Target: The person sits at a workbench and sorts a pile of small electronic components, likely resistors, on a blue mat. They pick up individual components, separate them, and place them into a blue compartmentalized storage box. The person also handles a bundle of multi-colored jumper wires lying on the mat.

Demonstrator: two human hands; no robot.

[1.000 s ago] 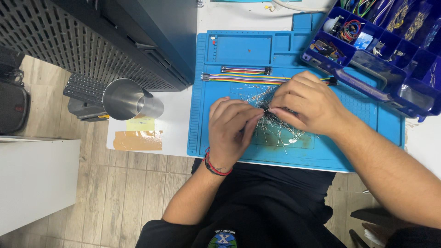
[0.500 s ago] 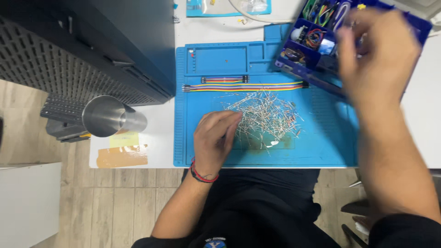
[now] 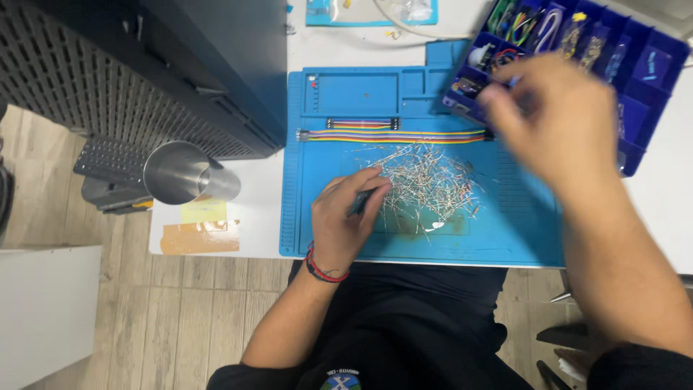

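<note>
A loose pile of small wire-legged components (image 3: 427, 184) lies in the middle of a blue work mat (image 3: 361, 94). My left hand (image 3: 345, 220) rests on the mat at the pile's left edge, its fingers pinched on a small dark tool (image 3: 359, 204). It wears a red and black wrist band. My right hand (image 3: 557, 123) is blurred, raised over the near-left corner of a blue compartment box (image 3: 639, 68) that holds small parts. Whether it holds anything is not clear. Two rainbow ribbon cables (image 3: 393, 135) lie across the mat behind the pile.
A shiny metal cup (image 3: 180, 172) sits at the table's left edge beside a black perforated case (image 3: 144, 65). A yellow note (image 3: 203, 211) and a tan tape patch (image 3: 199, 238) lie on the white table (image 3: 253, 209). Wood floor shows below.
My right hand left the pile and went up and right to the compartment box. My left hand stayed at the pile's left edge.
</note>
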